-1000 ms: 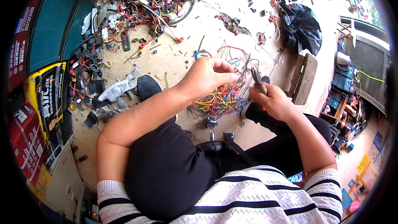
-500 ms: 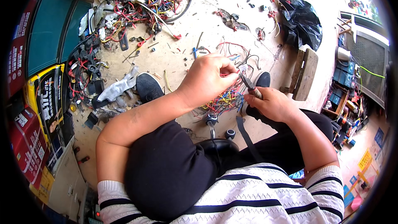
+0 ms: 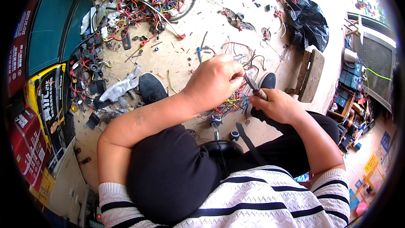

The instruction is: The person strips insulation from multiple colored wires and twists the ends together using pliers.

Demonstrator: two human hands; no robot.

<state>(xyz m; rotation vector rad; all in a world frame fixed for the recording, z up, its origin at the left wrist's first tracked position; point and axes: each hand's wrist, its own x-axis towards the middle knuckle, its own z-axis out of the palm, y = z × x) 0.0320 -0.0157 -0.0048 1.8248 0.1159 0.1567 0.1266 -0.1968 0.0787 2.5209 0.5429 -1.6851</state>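
Note:
My left hand (image 3: 219, 78) is closed in a pinch above the floor between my feet. A sliver of red wire (image 3: 245, 75) shows at its fingertips; the rest is hidden by the fingers. In my right hand (image 3: 276, 105) is a knife (image 3: 253, 85) with a dark, narrow blade and a brownish handle. Its tip points up and left, close to the left fingertips. Below both hands lies a loose heap of thin coloured wires (image 3: 230, 104), red, blue, yellow and black, partly covered by my left hand.
A large tangle of wires (image 3: 143, 4) lies at the far left, with black connectors (image 3: 86, 69) and a grey glove (image 3: 120, 86) nearer. Boxes (image 3: 31, 143) line the left side. On the right are a wooden stool (image 3: 310, 76), a black plastic bag (image 3: 308, 23) and piled parts (image 3: 352, 105).
My left hand has turned slightly and shifted a little to the right, its fingertips staying by the blade. My right hand and the knife have hardly moved.

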